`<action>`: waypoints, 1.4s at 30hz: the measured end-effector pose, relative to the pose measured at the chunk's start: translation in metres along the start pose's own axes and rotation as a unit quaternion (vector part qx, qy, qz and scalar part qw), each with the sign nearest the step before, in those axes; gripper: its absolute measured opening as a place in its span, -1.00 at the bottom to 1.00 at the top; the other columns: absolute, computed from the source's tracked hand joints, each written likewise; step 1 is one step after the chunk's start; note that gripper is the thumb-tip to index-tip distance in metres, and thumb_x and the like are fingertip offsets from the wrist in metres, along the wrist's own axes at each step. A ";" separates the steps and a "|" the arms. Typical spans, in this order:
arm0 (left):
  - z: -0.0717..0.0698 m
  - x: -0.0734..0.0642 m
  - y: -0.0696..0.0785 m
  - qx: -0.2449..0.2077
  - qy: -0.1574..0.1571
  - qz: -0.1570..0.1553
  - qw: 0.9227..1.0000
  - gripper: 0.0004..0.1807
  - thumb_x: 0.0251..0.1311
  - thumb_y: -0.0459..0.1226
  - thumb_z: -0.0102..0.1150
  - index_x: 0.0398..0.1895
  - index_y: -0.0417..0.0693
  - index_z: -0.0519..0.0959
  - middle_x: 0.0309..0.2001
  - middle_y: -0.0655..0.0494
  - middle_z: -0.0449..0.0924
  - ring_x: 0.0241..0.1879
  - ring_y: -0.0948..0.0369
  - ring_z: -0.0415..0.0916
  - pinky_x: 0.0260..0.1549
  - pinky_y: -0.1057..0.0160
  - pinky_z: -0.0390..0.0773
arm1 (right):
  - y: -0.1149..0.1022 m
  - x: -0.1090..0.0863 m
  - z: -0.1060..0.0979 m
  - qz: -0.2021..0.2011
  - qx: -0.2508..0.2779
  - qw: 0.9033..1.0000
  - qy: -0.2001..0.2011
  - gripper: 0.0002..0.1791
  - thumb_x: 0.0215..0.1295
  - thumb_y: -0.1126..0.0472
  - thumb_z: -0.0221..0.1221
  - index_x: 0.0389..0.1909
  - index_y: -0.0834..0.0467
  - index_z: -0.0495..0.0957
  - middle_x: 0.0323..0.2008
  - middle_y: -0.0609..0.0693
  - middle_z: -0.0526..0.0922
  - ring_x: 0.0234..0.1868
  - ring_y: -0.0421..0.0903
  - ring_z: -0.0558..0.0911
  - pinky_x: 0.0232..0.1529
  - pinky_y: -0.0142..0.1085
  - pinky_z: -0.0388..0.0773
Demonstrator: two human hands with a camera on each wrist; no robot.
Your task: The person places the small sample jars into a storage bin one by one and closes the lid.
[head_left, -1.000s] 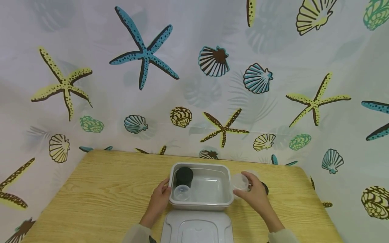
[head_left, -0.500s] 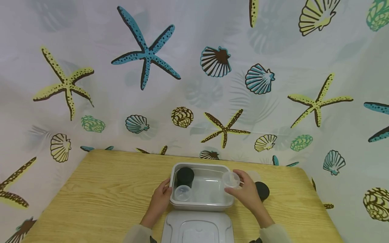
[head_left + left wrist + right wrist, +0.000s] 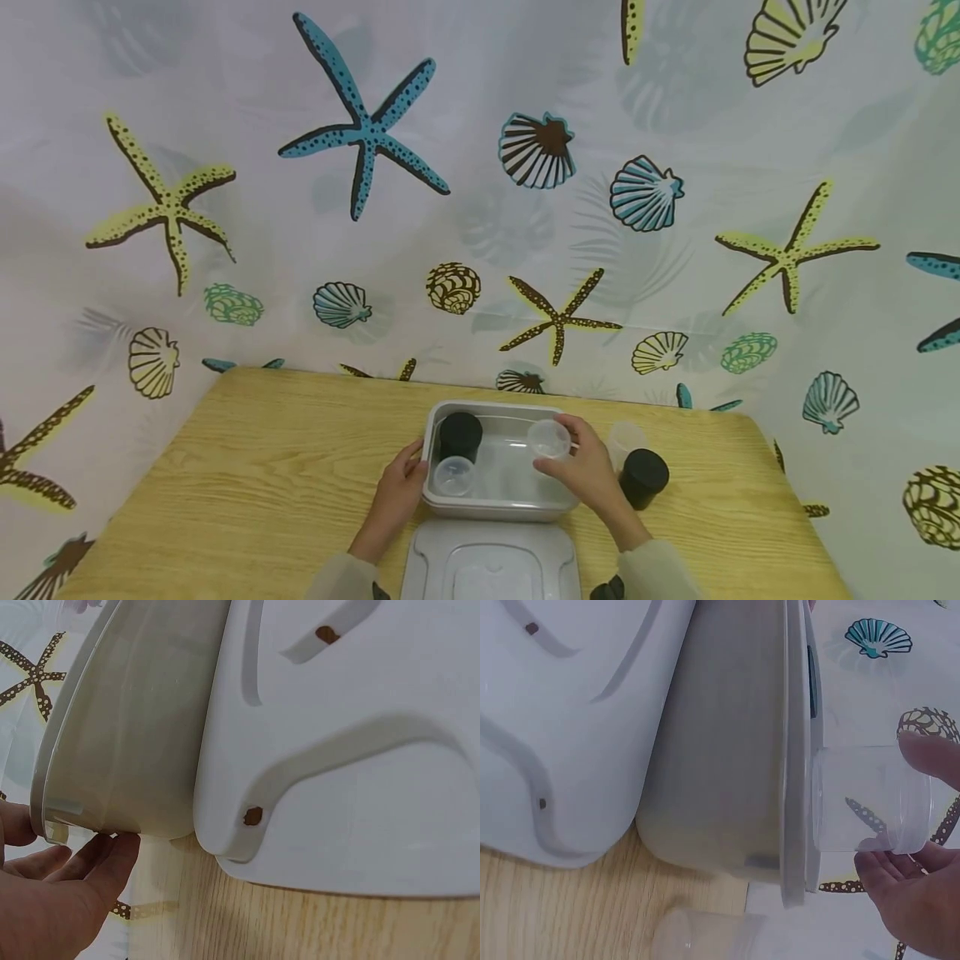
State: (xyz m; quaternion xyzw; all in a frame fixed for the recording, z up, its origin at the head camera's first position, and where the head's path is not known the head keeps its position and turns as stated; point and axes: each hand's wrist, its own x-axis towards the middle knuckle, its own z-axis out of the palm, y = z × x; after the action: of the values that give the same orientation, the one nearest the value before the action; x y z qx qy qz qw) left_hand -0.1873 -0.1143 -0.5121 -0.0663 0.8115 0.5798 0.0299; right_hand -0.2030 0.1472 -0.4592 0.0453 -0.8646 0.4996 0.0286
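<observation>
A clear plastic jar (image 3: 549,439) is held between the thumb and fingers of my right hand (image 3: 588,469), over the right part of a grey-white plastic box (image 3: 498,507). In the right wrist view the clear jar (image 3: 847,799) is just above the box rim, with its wider end toward the palm. My left hand (image 3: 397,492) grips the box's left wall; the left wrist view has the thumb at the rim and fingers against the outside. Inside the box, along its left side, sit a black jar (image 3: 461,433) and another clear jar (image 3: 454,477).
The box's lid (image 3: 491,567) lies on the wooden table (image 3: 285,467) directly in front of the box. Right of the box stand a second black jar (image 3: 645,477) and a further clear jar (image 3: 626,439). A printed seashell curtain (image 3: 420,217) hangs behind.
My right hand has carried the clear jar leftward, from beside the box's right wall to over the box. The black jar on the right has come into fuller view. The left hand stays put.
</observation>
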 end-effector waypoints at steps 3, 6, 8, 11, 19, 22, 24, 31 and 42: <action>0.000 -0.001 0.001 0.001 0.004 0.005 1.000 -0.51 0.41 -0.34 -0.20 0.38 -0.26 0.21 0.11 -0.36 0.49 0.15 -0.15 0.45 0.12 -0.10 0.44 | 0.000 0.003 0.005 0.002 -0.002 1.000 -0.003 -0.27 -0.07 0.27 0.44 0.18 0.31 0.38 0.12 0.24 0.50 0.13 0.18 0.50 0.15 0.04 0.46; 0.000 -0.001 0.001 0.003 0.007 0.011 1.000 -0.52 0.40 -0.35 -0.19 0.37 -0.27 0.23 0.10 -0.37 0.49 0.14 -0.16 0.45 0.12 -0.11 0.43 | -0.001 0.005 0.009 0.005 0.001 1.000 -0.006 -0.27 -0.08 0.28 0.43 0.17 0.31 0.38 0.12 0.24 0.50 0.14 0.17 0.49 0.16 0.03 0.45; 0.000 -0.001 0.001 0.003 0.007 0.013 1.000 -0.52 0.40 -0.35 -0.18 0.36 -0.27 0.23 0.10 -0.37 0.49 0.14 -0.16 0.45 0.12 -0.11 0.44 | 0.000 0.006 0.012 0.007 0.001 1.000 -0.007 -0.27 -0.08 0.29 0.43 0.17 0.31 0.38 0.11 0.23 0.50 0.14 0.17 0.49 0.16 0.03 0.45; 0.000 0.000 0.001 0.005 0.005 0.012 1.000 -0.52 0.41 -0.34 -0.18 0.37 -0.26 0.23 0.10 -0.37 0.50 0.14 -0.15 0.46 0.11 -0.10 0.45 | 0.000 0.008 0.016 0.008 0.004 1.000 -0.009 -0.28 -0.09 0.30 0.44 0.16 0.31 0.39 0.10 0.23 0.51 0.14 0.17 0.49 0.15 0.03 0.45; -0.002 0.001 0.000 0.005 0.006 0.011 1.000 -0.52 0.42 -0.33 -0.18 0.38 -0.25 0.22 0.09 -0.35 0.51 0.12 -0.13 0.47 0.09 -0.08 0.46 | 0.003 0.012 0.028 -0.016 0.013 1.000 -0.004 -0.31 -0.12 0.29 0.44 0.11 0.30 0.40 0.05 0.24 0.55 0.11 0.17 0.52 0.09 0.03 0.48; -0.001 0.002 -0.002 0.006 0.006 0.011 1.000 -0.52 0.41 -0.33 -0.18 0.37 -0.25 0.22 0.09 -0.35 0.51 0.12 -0.13 0.47 0.09 -0.08 0.47 | 0.004 0.013 0.033 -0.019 0.013 1.000 -0.001 -0.30 -0.13 0.30 0.44 0.10 0.30 0.40 0.05 0.24 0.54 0.11 0.17 0.51 0.08 0.04 0.48; -0.001 0.002 -0.003 0.006 0.007 0.011 1.000 -0.52 0.41 -0.34 -0.18 0.37 -0.25 0.23 0.09 -0.35 0.51 0.11 -0.13 0.48 0.08 -0.08 0.47 | 0.005 0.013 0.035 -0.013 0.009 1.000 0.000 -0.30 -0.12 0.29 0.44 0.11 0.30 0.39 0.06 0.24 0.53 0.12 0.17 0.50 0.09 0.04 0.48; 0.000 0.001 -0.002 0.005 0.006 0.011 1.000 -0.51 0.40 -0.35 -0.18 0.37 -0.27 0.22 0.11 -0.38 0.48 0.14 -0.16 0.45 0.09 -0.10 0.46 | 0.006 0.018 0.044 -0.031 0.011 0.999 0.000 -0.30 -0.16 0.34 0.43 0.08 0.39 0.39 0.02 0.30 0.51 0.08 0.19 0.50 0.06 0.06 0.47; -0.001 0.000 -0.002 0.001 0.005 0.005 1.000 -0.51 0.41 -0.34 -0.18 0.38 -0.25 0.21 0.12 -0.37 0.48 0.16 -0.16 0.44 0.12 -0.10 0.44 | 0.012 0.023 0.060 -0.009 -0.036 0.999 -0.003 -0.28 -0.22 0.34 0.46 0.07 0.37 0.42 0.00 0.28 0.55 0.04 0.17 0.52 0.09 0.03 0.45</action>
State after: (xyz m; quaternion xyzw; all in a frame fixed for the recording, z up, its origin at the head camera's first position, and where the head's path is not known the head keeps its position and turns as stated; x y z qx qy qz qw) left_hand -0.1873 -0.1156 -0.5134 -0.0650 0.8126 0.5787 0.0231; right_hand -0.2278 0.0997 -0.4976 0.0540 -0.8819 0.4673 0.0320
